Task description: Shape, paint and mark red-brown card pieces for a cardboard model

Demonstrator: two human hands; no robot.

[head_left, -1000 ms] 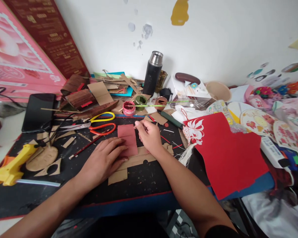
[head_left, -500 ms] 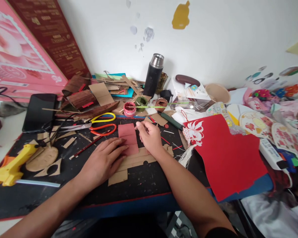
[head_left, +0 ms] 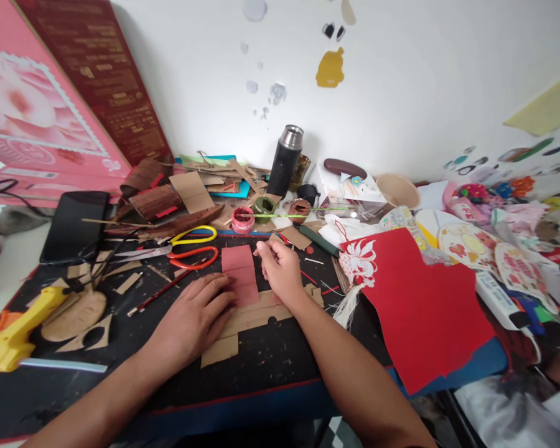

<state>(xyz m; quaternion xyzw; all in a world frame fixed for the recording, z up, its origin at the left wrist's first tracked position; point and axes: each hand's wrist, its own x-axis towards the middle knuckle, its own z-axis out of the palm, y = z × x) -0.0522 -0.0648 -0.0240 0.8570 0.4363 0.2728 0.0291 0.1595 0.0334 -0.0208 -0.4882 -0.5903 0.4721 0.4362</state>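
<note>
Pink strip beneath a steadying left hand, with the right hand close alongside.

Toward the middle of the desk, back from the front edge: the pink strip, near end over a brown cardboard piece. Left hand palm down, fingers extended and slightly apart at the strip's left border. Right hand just beyond the right border, fingers curled, thumb close to forefinger; impossible to tell whether closed on anything. For steady work, by judgement: press evenly through the flat left fingers, guard against creep over the cardboard ridge beneath, keep right-hand movements small and light.
</note>
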